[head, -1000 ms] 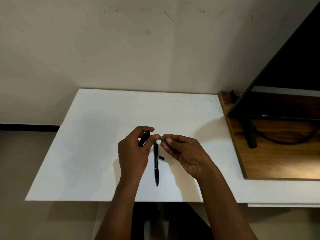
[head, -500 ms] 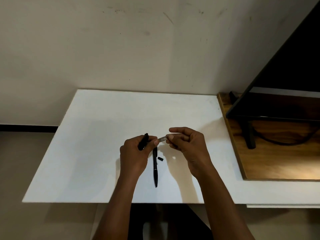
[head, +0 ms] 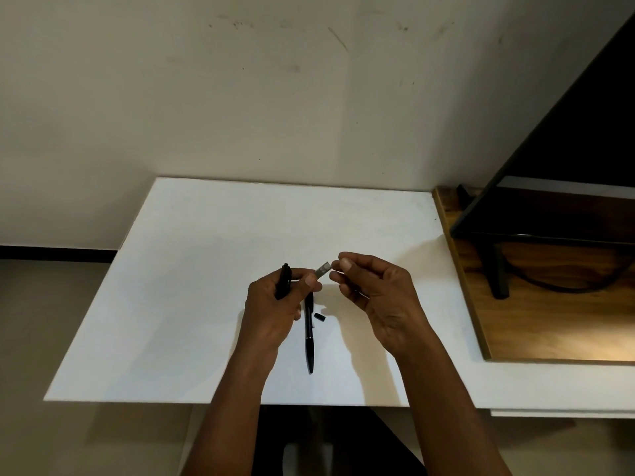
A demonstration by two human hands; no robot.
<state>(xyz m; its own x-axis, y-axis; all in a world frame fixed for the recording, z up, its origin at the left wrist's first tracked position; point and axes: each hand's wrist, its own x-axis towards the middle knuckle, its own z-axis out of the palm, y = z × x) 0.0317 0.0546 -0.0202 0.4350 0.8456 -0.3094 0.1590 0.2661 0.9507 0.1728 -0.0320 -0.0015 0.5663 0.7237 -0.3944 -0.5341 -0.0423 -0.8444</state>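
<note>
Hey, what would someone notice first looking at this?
Two hands nearly meet above the white table: the left hand grips a black pen part, and a small grey piece sits between its thumb and the fingertips of the right hand. Below them a black pen lies on the table.

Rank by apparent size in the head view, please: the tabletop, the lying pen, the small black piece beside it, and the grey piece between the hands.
1. tabletop
2. pen
3. grey piece and small black piece look alike; grey one's raised, so unranked.
</note>
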